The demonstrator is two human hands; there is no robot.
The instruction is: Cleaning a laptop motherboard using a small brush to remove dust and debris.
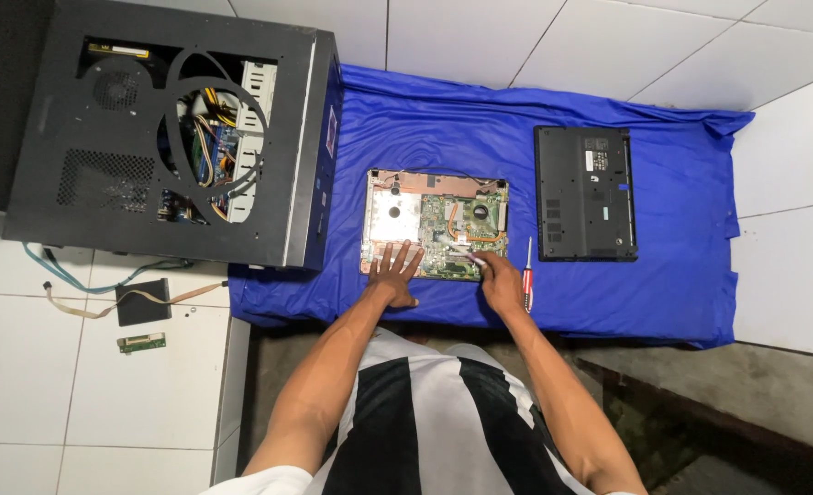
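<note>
Opened laptop base (435,223) sits mid blue cloth (663,275), circuit board exposed. Left hand (395,272) flat, fingers spread, pressing base's near edge. Right hand (501,278) pinching small white tool (468,254) on board. Advice: keep base pinned, light strokes. Screwdriver (527,273) just beside right hand.

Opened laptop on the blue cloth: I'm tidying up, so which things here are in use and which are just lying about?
In use:
opened laptop, left hand flat on it
white tool in right hand

Lying about:
screwdriver
laptop cover
computer case
black drive
small circuit board
</note>
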